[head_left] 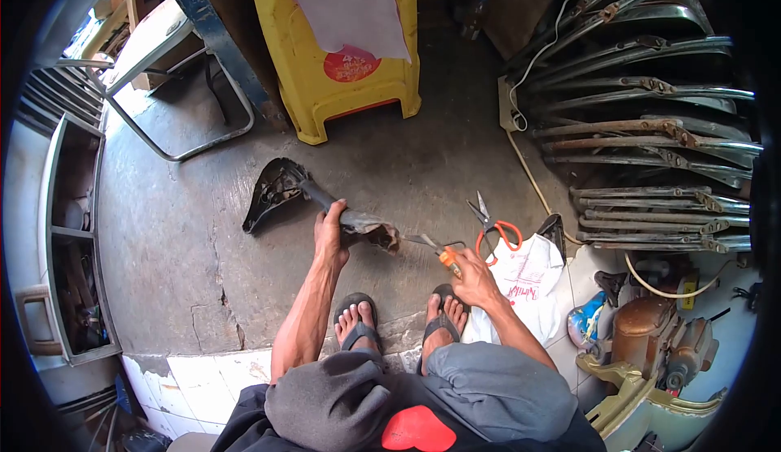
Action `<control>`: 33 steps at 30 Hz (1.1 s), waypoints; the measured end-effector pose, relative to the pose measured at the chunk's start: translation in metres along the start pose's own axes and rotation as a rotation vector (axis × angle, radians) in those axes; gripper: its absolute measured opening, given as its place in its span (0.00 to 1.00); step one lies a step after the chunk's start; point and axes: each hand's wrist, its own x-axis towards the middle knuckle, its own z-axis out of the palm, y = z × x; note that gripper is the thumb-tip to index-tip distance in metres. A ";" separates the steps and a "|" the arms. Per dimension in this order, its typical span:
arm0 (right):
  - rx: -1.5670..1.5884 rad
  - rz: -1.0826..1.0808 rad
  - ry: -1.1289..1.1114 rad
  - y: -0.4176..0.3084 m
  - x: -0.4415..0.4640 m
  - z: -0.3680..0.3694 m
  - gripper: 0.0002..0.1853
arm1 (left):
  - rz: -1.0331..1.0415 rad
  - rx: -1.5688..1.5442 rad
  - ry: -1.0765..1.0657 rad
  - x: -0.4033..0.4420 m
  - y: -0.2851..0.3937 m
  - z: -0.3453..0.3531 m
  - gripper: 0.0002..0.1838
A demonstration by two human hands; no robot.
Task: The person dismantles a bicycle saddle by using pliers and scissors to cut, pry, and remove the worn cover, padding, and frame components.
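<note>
My left hand [329, 236] is closed around the middle of a long, worn dark piece [277, 196], held above the floor. Its far end is a broad black shell with metal parts inside, like the underside of a bicycle saddle. The near end is a ragged grey cover [370, 228] with brownish torn edges. My right hand [476, 281] grips an orange-handled tool [449, 258] with a thin metal blade. The blade points left towards the torn end; whether it touches is unclear. Just beyond my right hand, orange-handled scissors [492, 228] lie with blades slightly apart, beside a white printed cloth or bag [525, 281].
A yellow plastic stool [358, 98] with a pale cloth stands ahead. Metal folding frames [651, 135] are stacked along the right, near a cable [529, 171]. A metal-framed chair [183, 147] is at upper left, an open cabinet [77, 232] below it. Rusty machine parts [643, 322] sit at lower right.
</note>
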 end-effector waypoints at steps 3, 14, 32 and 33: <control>-0.149 -0.031 0.022 0.046 -0.003 0.012 0.24 | 0.027 -0.218 0.014 0.004 -0.027 -0.013 0.21; -0.494 0.257 0.358 0.118 0.034 0.018 0.34 | 0.782 0.899 0.305 0.001 -0.022 -0.034 0.27; -0.242 0.139 0.611 0.075 0.038 -0.045 0.45 | 0.805 1.040 -0.593 -0.022 0.009 -0.014 0.12; -0.062 0.039 0.657 0.071 0.037 -0.044 0.45 | 0.802 1.037 -0.599 -0.023 0.007 -0.011 0.12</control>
